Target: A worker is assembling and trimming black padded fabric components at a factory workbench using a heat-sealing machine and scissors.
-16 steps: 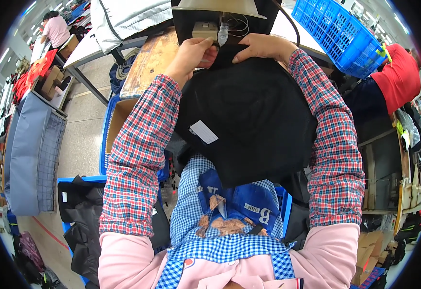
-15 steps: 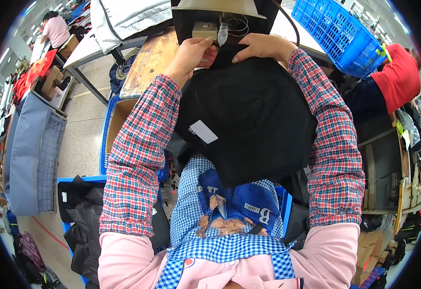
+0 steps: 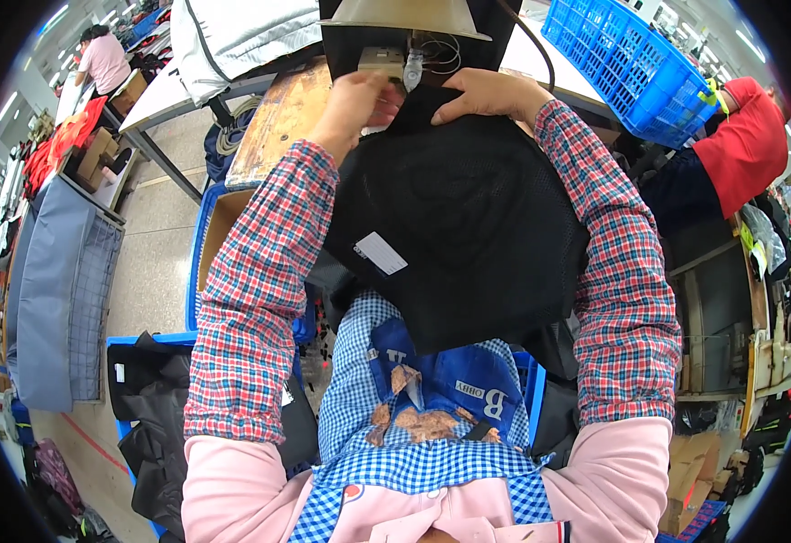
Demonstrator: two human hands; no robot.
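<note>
A black mesh fabric piece (image 3: 468, 226) with a white label (image 3: 381, 253) hangs over my lap, its narrow upper end raised to a machine. My right hand (image 3: 490, 95) grips that upper end, thumb on top; the other fingers are partly hidden. At the cloth's upper left edge, my left hand (image 3: 359, 109) has its fingers curled together, slightly blurred; what they pinch, if anything, is hidden. Just beyond both hands is the machine's small clear-and-white fitting (image 3: 412, 71), with thin wires beside it. Over it sits a cream hood (image 3: 409, 18).
A worn wooden board (image 3: 279, 118) lies left of the machine. A blue crate (image 3: 631, 68) stands at the far right, near a person in red (image 3: 744, 149). Black pieces (image 3: 155, 407) fill a blue bin by my left elbow. A grey-covered wire rack (image 3: 65, 290) stands farther left.
My left hand has shifted slightly left and down, away from the fitting. My right hand and the fabric have moved slightly left; the right hand keeps its hold.
</note>
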